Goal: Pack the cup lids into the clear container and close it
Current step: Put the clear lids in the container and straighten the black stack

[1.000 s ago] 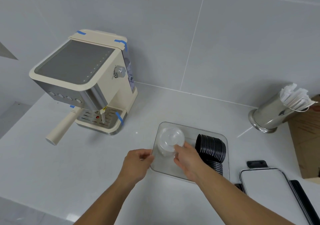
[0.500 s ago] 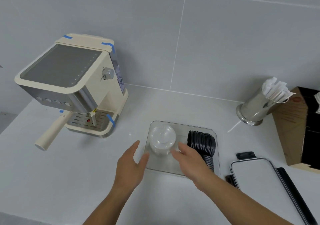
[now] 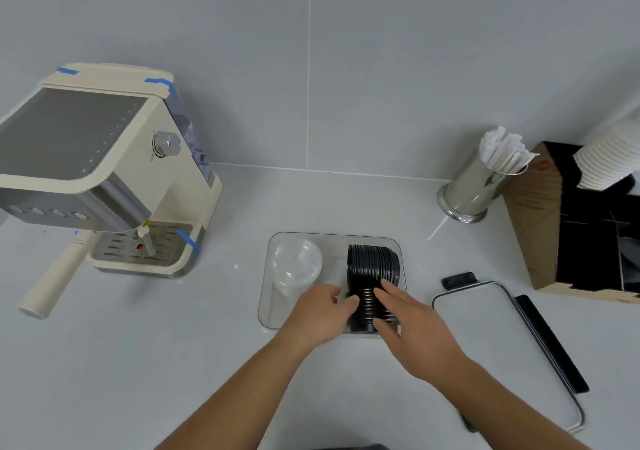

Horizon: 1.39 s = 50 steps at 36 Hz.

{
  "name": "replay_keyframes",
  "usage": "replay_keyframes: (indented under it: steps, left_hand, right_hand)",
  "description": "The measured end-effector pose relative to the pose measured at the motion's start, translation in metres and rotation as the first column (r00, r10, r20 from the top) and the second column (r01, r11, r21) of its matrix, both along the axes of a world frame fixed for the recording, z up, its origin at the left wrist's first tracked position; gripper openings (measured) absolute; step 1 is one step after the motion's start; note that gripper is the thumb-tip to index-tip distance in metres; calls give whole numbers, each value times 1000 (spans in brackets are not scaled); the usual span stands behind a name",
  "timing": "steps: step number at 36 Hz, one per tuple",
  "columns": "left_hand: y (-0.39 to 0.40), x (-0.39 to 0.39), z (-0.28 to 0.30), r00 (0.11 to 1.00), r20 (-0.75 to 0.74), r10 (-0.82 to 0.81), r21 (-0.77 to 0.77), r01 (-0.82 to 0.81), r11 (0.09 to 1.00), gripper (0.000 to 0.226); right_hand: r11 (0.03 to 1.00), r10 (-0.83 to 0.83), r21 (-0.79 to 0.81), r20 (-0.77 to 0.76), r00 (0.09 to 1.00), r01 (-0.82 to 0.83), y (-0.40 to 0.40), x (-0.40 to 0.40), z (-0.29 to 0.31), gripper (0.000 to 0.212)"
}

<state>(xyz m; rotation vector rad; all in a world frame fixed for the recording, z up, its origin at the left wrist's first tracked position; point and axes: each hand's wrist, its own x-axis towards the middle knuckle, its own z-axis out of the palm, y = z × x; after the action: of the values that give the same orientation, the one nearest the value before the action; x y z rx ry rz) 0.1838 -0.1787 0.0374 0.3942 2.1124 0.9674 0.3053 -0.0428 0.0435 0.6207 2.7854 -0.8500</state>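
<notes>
Squarely between left hand [image 3: 320,314], right hand [image 3: 415,328]: black lids [image 3: 372,269] in container [image 3: 332,238]

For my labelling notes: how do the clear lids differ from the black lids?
The clear lids are see-through; the black lids are opaque. The clear lids lie left in the clear container, the black lids right. The left hand and right hand touch the black lids, not the clear lids. Both stacks lie inside it, uncovered.

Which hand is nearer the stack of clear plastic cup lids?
Left. The left hand is just beside the clear lids; the right hand is beyond the black plastic lids.
</notes>
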Motion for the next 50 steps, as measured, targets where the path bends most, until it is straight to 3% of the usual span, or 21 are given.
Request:
replay_keyframes:
  steps: [4,8,14,24,31,38,43,47,50]
  left_hand:
    - [16,-10,-7,993,120,7,-85,3,996,42]
    - [22,-11,-11,958,285,32,-43,-21,999,31]
    - [26,-10,-19,984,175,20,-42,-13,999,36]
    - [21,-11,-26,988,154,-10,-43,17,999,43]
    - [18,-14,-21,974,224,-19,-27,26,999,43]
    - [17,-11,-22,961,275,14,54,-30,998,22]
    - [18,-14,-22,961,275,2,18,-7,1000,32]
    - [16,-15,-22,962,274,-7,0,7,1000,24]
    - [16,-16,-23,963,269,-5,-29,13,1000,41]
  right_hand:
    - [998,46,42,14,999,-47,4,1,-7,56]
    - [995,59,79,1,998,-59,8,3,-13,54]
    - [994,47,96,-21,999,-45,16,7,-20,49]
    - [991,76,117,-131,988,-61,15,15,-24,47]
    - [986,99,153,-246,964,-62,15,14,-21,45]
    - [983,109,176,-288,952,-59,16,13,-17,46]
    - [985,96,167,-286,953,-49,15,15,-18,46]
    - [984,114,163,-279,954,-70,16,13,-16,45]
    - [986,115,150,-283,952,-75,16,12,-15,45]
